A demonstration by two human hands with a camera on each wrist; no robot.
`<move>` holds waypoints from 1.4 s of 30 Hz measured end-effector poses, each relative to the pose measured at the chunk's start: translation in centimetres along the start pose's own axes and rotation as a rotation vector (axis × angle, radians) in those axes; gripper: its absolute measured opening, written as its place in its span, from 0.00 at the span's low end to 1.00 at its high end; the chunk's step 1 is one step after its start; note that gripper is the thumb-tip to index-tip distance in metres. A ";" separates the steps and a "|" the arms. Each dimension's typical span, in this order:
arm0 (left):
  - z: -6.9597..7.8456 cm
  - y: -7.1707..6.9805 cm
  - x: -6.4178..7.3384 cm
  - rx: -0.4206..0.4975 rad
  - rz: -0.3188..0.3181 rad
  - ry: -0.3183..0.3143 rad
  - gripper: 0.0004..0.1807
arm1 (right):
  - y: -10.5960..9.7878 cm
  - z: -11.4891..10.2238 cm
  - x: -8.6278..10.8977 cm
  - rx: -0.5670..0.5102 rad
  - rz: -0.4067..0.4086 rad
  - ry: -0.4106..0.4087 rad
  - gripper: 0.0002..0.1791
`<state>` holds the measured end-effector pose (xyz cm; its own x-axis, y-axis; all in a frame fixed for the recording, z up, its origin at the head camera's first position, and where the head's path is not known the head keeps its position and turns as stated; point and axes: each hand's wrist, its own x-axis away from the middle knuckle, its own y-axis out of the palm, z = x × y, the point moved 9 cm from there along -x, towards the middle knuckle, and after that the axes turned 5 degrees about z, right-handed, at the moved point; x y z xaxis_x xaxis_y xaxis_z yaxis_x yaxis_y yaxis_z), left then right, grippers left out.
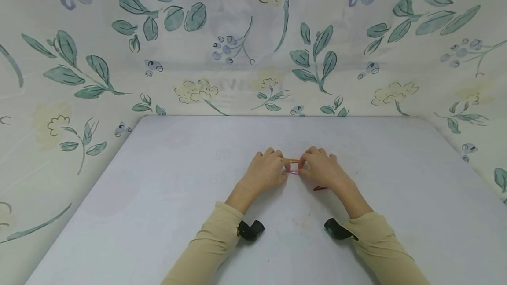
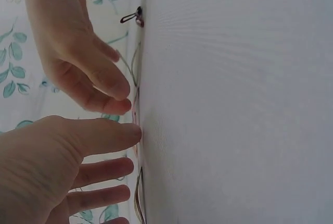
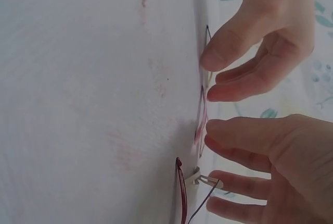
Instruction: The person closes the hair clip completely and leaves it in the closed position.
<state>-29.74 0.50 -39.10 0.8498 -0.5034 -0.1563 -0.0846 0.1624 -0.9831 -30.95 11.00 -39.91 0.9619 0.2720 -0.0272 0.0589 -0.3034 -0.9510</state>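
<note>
Near the middle of the white table, my left hand [image 1: 268, 169] and right hand [image 1: 321, 168] face each other. Between their fingertips lie an orange hair clip [image 1: 293, 161] and, nearer me, a pink hair clip [image 1: 293, 172], the ends partly covered by fingers. In the left wrist view, the left thumb and fingers reach out fairly straight, touching or almost touching the clips. The right thumb and index finger come close together beside the pink clip in the right wrist view; no firm pinch shows. Under the right wrist lies a dark red hair clip [image 3: 182, 190], with a beige hair clip [image 3: 208, 181] close by.
A white tabletop [image 1: 158, 197] spreads around the hands. Behind it and at the sides hangs a floral-patterned cloth [image 1: 245, 56]. Each wrist wears a black camera, the left camera [image 1: 251, 231] and right camera [image 1: 337, 229]. Further thin clips show edge-on, including one clip [image 2: 138, 198].
</note>
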 end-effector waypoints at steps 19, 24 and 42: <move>0.7 -0.7 -0.1 0.010 0.016 0.028 0.10 | -0.3 0.6 0.8 0.002 -0.022 0.016 0.16; 1.4 -0.8 -0.5 0.027 0.017 0.035 0.11 | -0.4 1.5 1.4 -0.023 -0.062 0.071 0.26; 4.5 0.9 -3.6 0.006 -0.074 0.048 0.14 | -0.6 3.4 3.5 -0.025 -0.028 0.179 0.18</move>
<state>-30.53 6.29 -39.00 0.8278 -0.5542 -0.0878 -0.0191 0.1285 -0.9915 -28.52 15.30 -40.45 0.9918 0.1143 0.0564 0.0907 -0.3217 -0.9425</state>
